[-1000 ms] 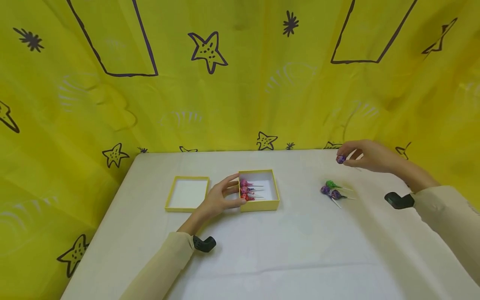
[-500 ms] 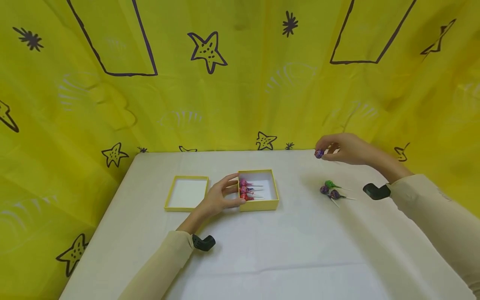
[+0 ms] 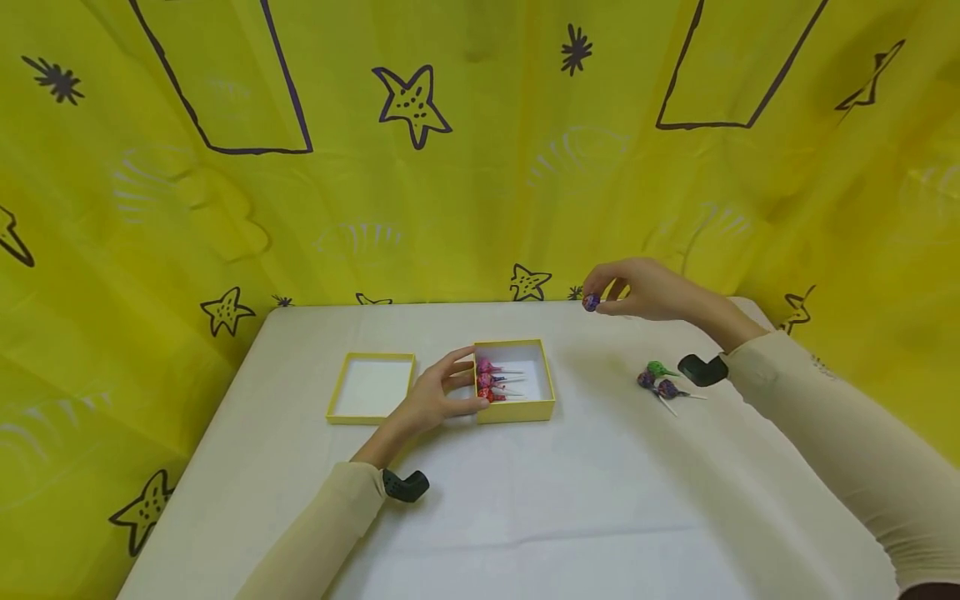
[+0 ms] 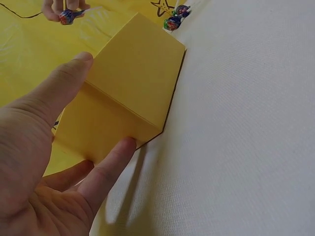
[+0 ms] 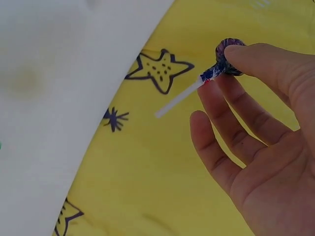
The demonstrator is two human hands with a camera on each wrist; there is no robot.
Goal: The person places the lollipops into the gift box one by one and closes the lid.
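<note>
My left hand [image 3: 435, 396] holds the left end of a yellow box [image 3: 517, 412], its thumb at the front corner. The left wrist view has the thumb at an edge and fingertips against a yellow wall. Inside the box, several pink and red lollipops [image 3: 491, 380] lie along the left side, white sticks pointing right. Up in the air, right of the box and beyond it, my right hand [image 3: 641, 287] pinches a purple-wrapped lollipop [image 3: 591, 302] by its candy head. In the right wrist view its white stick [image 5: 177, 99] sticks out free.
Left of the box lies a shallow yellow-rimmed lid [image 3: 372, 387], white inside up. On the right of the white tabletop [image 3: 517, 492] is a small pile of purple lollipops [image 3: 666, 388] and a green lollipop [image 3: 657, 367]. A yellow patterned curtain [image 3: 480, 183] hangs behind.
My right hand has carried the purple lollipop leftward and slightly up, from beyond the pile towards the box. The left hand and the box stay in place.
</note>
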